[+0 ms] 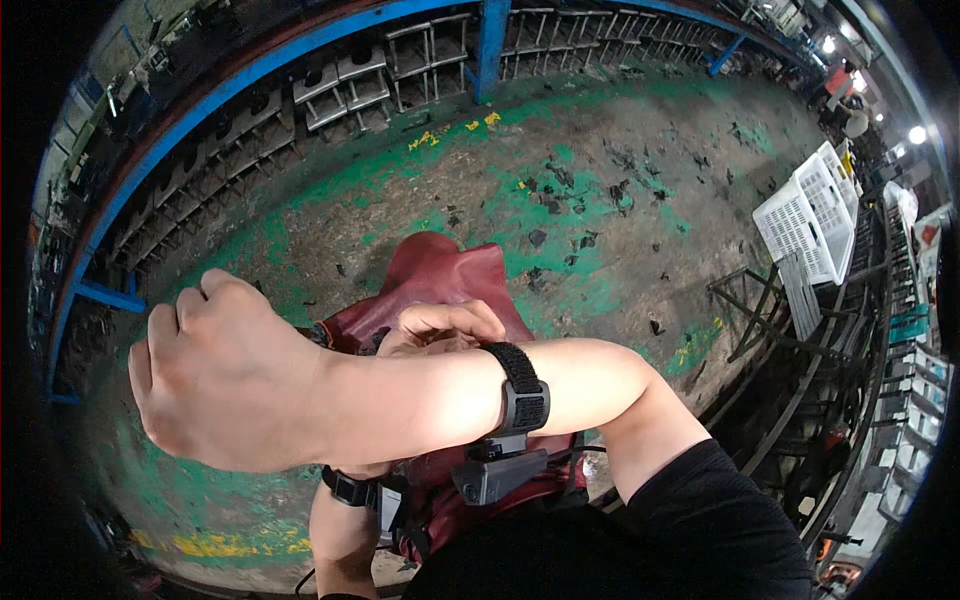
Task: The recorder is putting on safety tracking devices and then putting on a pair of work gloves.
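Red leather [436,268] is in front of my chest, above the worn green floor [600,180]. It is one soft, dark red piece, and most of it is hidden behind my right forearm; only the top part rises above the arm. It looks like leather, but I cannot be sure of the material.

My left hand [440,328] comes up from below, behind the right forearm. Its fingers are curled together over the upper part of the leather and seem to grip it. My right hand [222,385] is well to the left of the leather and does not touch it. Its fingers are folded into a loose fist with the back turned to the camera, so I cannot tell if anything is inside. A black strap [522,385] with a small grey device is on the right wrist.

A blue rack [300,60] runs along the far side of the floor, and white crates [812,215] stand at the right.

I judge that the step in hand is holding the leather up with the left hand alone, while the right arm crosses in front of it. A next move would call for the right arm to get out of the way first, and for the left grip to stay firm, because the piece is limp and may slip.
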The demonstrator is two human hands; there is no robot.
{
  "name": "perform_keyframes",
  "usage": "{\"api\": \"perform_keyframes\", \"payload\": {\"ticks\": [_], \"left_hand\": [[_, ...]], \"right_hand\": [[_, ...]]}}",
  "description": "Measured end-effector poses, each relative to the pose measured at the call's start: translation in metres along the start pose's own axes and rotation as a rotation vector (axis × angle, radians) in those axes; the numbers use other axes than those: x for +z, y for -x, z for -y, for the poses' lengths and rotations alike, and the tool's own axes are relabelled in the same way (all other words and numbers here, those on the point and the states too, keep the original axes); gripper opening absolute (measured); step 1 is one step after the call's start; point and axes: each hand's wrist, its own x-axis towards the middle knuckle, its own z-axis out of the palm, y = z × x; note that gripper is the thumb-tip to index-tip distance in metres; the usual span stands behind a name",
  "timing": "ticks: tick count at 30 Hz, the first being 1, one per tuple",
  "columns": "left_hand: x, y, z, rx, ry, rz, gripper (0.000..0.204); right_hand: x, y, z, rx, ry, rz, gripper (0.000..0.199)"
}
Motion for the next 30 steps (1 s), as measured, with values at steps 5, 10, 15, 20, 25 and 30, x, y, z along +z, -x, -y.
{"api": "perform_keyframes", "payload": {"ticks": [5,10,15,20,25,30], "left_hand": [[0.003,-0.032,-0.039,0.001,-0.137,0.159,0.02],[0.007,-0.027,-0.056,0.023,-0.374,0.157,0.01],[0.017,-0.019,-0.052,0.023,-0.35,0.129,0.014],[0.015,-0.024,-0.052,0.091,-0.409,0.133,0.006],[0.021,-0.026,-0.049,0.084,-0.478,0.05,0.002],[0.025,-0.032,-0.032,0.14,-0.522,-0.061,0.004]], "right_hand": [[-0.006,0.007,0.017,0.109,-0.25,0.257,0.024],[-0.007,0.005,0.023,0.213,-0.343,0.231,0.025],[-0.007,0.006,0.023,0.206,-0.417,0.337,0.026],[0.0,0.011,0.033,0.124,-0.347,0.335,0.022],[0.009,0.015,0.039,0.048,-0.341,0.366,0.02],[0.019,0.012,0.042,0.027,-0.324,0.359,0.019]]}}
